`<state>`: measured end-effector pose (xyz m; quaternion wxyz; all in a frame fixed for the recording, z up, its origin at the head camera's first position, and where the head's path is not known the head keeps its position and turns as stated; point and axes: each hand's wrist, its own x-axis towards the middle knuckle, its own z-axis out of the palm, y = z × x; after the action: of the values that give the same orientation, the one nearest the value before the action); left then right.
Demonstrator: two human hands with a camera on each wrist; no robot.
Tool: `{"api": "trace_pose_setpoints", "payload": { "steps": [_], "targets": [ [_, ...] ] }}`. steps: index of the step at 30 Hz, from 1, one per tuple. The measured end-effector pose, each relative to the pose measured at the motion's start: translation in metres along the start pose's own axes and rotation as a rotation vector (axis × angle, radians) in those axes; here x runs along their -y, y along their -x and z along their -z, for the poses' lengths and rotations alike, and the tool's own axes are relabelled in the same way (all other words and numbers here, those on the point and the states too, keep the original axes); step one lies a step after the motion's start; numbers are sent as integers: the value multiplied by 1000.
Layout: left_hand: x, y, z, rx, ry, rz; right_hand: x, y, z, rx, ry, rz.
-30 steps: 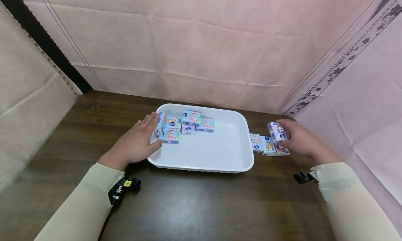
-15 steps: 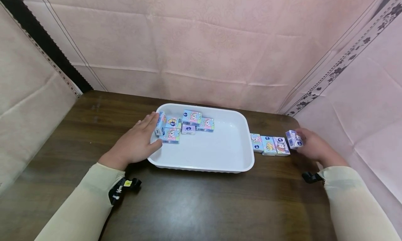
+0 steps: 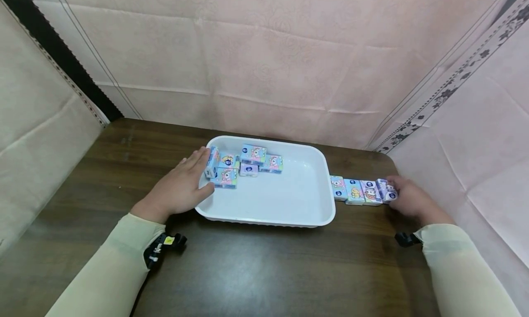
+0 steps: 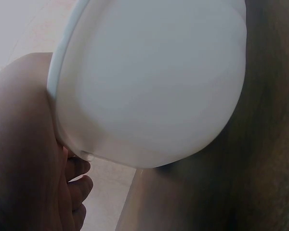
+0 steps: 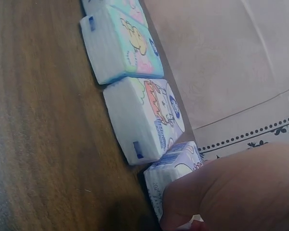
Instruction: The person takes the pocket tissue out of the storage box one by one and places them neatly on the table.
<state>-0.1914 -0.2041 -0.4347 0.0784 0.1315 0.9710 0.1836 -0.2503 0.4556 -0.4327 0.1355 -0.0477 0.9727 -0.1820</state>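
In the head view, my left hand (image 3: 177,186) rests at the left rim of a white plastic tray (image 3: 268,206). Its fingers look fairly straight, with the thumb spread over the rim. Farther right, my right hand (image 3: 415,200) pinches a purple-and-white tissue pack (image 3: 385,190) at the end of a short row on the table. In the right wrist view, the held tissue pack (image 5: 176,166) is slightly angled against the neighbouring purple tissue pack (image 5: 144,118). Beyond that lies a teal tissue pack (image 5: 123,45). My right fingertips are partly hidden.
Several tissue packs (image 3: 253,154) sit in the tray's left part, with one pack (image 3: 211,162) on edge near my left fingers. The row's first pack (image 3: 338,188) lies beside the tray's right wall. A pink cloth (image 3: 264,78) hangs behind the brown table (image 3: 256,271).
My right hand has carried the purple pack rightward from above the row and lowered it to the row's right end. The left hand and the tray stay put.
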Motion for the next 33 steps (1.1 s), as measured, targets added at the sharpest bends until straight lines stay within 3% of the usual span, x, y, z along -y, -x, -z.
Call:
{"api": "trace_pose_setpoints", "payload": {
  "steps": [15,22,28,33],
  "targets": [
    [0,0,0,-7,7,0,10,2,-3,42,6,-70],
    [-1,-1,-1,-11,13,-5,18,9,9,53,15,-44],
    [-2,0,0,-7,22,5,49,13,31,8,65,-55],
    [-3,0,0,-15,26,7,86,15,38,-38,90,12]
  ]
}}
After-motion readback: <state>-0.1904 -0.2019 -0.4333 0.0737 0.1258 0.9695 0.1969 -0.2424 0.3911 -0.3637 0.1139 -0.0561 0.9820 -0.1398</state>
